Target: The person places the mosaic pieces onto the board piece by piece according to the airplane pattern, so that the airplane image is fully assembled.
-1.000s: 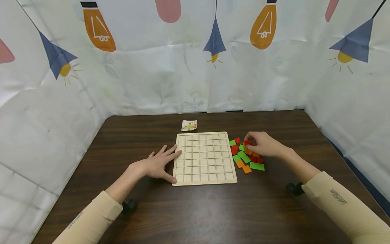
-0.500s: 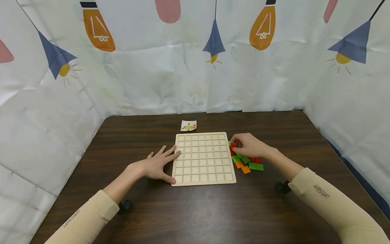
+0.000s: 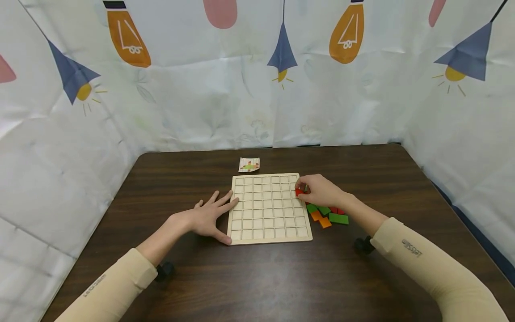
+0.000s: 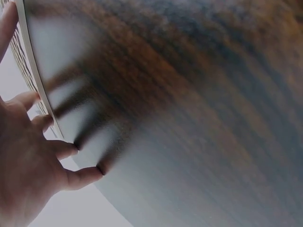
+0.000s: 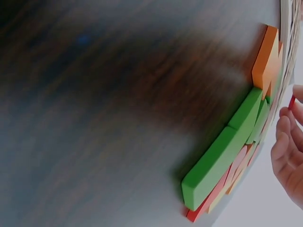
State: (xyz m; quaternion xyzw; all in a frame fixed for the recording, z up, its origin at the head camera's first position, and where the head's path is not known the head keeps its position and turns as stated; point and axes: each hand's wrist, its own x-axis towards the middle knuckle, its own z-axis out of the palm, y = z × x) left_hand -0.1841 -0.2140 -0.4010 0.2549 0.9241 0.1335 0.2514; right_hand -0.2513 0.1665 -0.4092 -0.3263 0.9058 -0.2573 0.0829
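A pale wooden grid board [image 3: 267, 210] lies in the middle of the table. My left hand [image 3: 209, 218] rests with spread fingers on the board's left edge; the left wrist view shows that hand [image 4: 33, 156] with fingertips at the board's side and on the table. Between thumb and fingers, my right hand [image 3: 322, 191] pinches a small red tile [image 3: 299, 192] over the board's right edge. The right wrist view shows the red tile [image 5: 291, 102] edge-on in the fingers. Beneath the right hand lies a pile of tiles, green [image 3: 339, 219], orange [image 3: 325, 222] and red, partly hidden.
A small card [image 3: 249, 165] with a coloured grid picture lies behind the board. The dark wooden table [image 3: 257, 277] meets a white patterned curtain [image 3: 201, 103] at the back and sides. The tile pile borders the board's right side.
My right hand has moved left from the tile pile to the board's right edge, carrying the red tile. The left hand has stayed at the board.
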